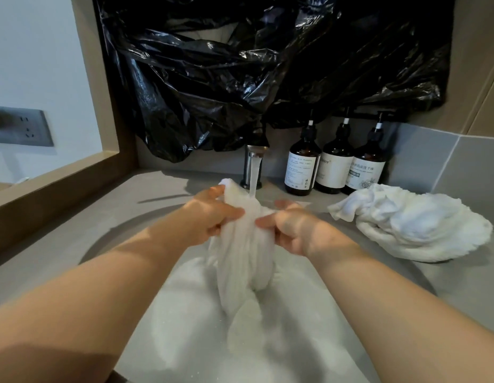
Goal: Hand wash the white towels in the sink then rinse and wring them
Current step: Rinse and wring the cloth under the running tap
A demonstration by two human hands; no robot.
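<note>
**Handling a soaked towel under the running tap**

The left hand [212, 219] and right hand [292, 230] are both gripping the wet towel [240, 261]. Their fingers [234, 212] are curling round its gathered upper part, one hand on each side, almost touching. The water stream [254, 178] is falling onto the cloth just beyond the fingers. Below them, the rest of the towel is hanging as a limp rope into the sink [107, 241].

Handling judgement: the cloth is soft, waterlogged and therefore heavy for its bulk. It is likely slippery, but not fragile. Taking hold on the bunched section, with the hands apart along its length, is the better choice for twisting.

The tap [254, 158] is standing straight ahead of the fingers. To their right, a second towel [411, 225] is lying crumpled on the grey bench [461, 286], near three brown pump bottles [302, 167]. Black plastic sheeting [268, 64] is covering the wall above. A wall socket [22, 127] is showing far left.
</note>
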